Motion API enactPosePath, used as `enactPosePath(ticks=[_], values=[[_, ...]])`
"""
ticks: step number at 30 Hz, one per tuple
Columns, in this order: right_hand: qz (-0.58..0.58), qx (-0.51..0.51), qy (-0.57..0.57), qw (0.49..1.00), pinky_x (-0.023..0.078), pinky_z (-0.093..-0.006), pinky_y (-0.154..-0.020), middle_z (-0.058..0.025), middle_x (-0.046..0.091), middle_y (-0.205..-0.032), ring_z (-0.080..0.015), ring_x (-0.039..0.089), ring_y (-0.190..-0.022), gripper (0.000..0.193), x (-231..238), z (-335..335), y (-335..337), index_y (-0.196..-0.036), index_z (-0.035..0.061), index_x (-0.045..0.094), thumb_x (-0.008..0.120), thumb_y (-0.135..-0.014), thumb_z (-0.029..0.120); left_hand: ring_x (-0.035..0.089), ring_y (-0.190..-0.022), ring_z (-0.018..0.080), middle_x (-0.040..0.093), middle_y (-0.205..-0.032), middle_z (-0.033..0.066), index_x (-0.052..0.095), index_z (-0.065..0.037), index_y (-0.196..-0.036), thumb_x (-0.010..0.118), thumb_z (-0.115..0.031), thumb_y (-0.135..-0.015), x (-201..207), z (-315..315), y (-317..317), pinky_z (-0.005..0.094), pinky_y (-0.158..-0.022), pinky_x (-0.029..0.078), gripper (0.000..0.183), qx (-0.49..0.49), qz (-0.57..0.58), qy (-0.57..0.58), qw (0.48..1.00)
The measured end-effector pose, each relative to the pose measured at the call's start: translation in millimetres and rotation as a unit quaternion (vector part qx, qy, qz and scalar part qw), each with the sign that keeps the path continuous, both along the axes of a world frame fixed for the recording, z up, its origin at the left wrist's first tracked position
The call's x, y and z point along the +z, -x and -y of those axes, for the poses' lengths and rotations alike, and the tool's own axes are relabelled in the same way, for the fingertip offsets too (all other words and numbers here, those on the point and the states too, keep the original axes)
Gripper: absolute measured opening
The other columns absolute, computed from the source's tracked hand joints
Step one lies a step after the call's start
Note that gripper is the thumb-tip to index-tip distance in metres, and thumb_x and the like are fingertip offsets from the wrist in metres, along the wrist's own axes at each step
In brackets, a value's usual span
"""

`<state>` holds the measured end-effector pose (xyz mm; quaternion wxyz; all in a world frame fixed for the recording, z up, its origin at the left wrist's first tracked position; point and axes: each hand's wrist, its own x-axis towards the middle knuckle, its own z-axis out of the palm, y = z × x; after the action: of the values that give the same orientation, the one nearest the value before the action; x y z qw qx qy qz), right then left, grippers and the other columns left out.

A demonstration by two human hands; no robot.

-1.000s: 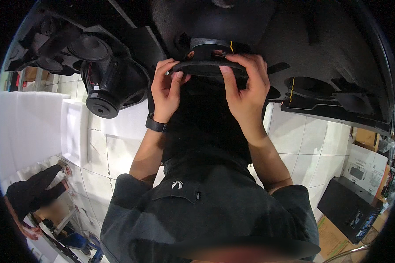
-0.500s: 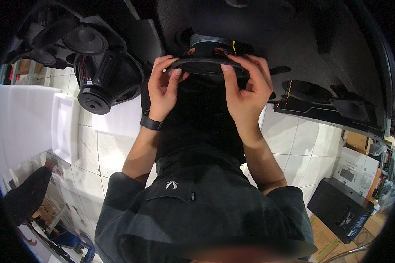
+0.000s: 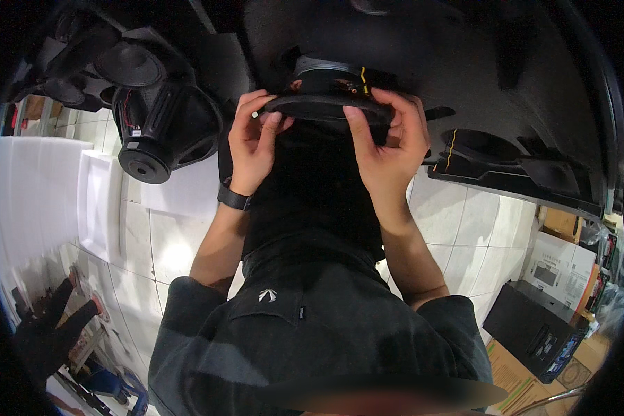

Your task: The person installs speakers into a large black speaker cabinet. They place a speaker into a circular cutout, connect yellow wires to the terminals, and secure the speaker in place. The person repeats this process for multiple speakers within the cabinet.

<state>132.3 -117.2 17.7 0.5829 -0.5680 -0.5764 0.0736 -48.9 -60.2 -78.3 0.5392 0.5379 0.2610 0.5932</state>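
Tiled floor [image 3: 461, 218], loudspeaker [image 3: 161, 125] leftward, black box [image 3: 532, 330] rightward, left hand [image 3: 252, 145] and right hand [image 3: 393, 149] clamped on round speaker [image 3: 308, 109]

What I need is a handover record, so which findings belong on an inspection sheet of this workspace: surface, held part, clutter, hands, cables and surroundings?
Surface: black textured cabinet panel, with a round opening at right.
Held part: round black speaker driver, its rim toward the person.
Clutter: another speaker driver and white foam-like block at left; black box and cardboard cartons at right.
Hands: left hand and right hand each pinch the held rim, at its left and right parts.
Cables: yellow wire by the held driver; yellow wire at the opening; red wire on the left driver.
Surroundings: white tiled floor; another person, partly visible, lower left.
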Motion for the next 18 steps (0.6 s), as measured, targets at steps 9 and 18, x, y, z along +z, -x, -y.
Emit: enactPosePath(ticks=[9, 18], values=[[-0.030, 0.021, 0.007, 0.999, 0.058, -0.0270, -0.079, -0.0150, 0.062, -0.114, -0.0187, 0.069, -0.097, 0.028, -2.2, 4.8, -2.7, -0.109, -0.0046, 0.069, 0.081, -0.085, 0.003, 0.062, -0.115, 0.0203, 0.045, -0.136, 0.0099, 0.054, -0.004, -0.129, 0.057, 0.004, -0.100, 1.9, -5.1, 3.7, 0.0399, -0.097, 0.061, 0.030, -0.013, -0.001, 0.011, 1.000], [-0.017, 0.050, -0.049, 0.997, 0.058, -0.0289, -0.085, -0.0162, 0.060, -0.117, -0.0210, 0.067, -0.104, 0.027, -20.0, 1.4, -11.7, -0.110, -0.0039, 0.068, 0.079, -0.087, 0.005, 0.059, -0.118, 0.0226, 0.045, -0.140, 0.0105, 0.053, -0.006, -0.128, 0.059, 0.003, -0.099, -2.3, -6.2, 5.6, 0.0451, -0.092, 0.063, 0.032, -0.003, -0.016, 0.009, 1.000]])
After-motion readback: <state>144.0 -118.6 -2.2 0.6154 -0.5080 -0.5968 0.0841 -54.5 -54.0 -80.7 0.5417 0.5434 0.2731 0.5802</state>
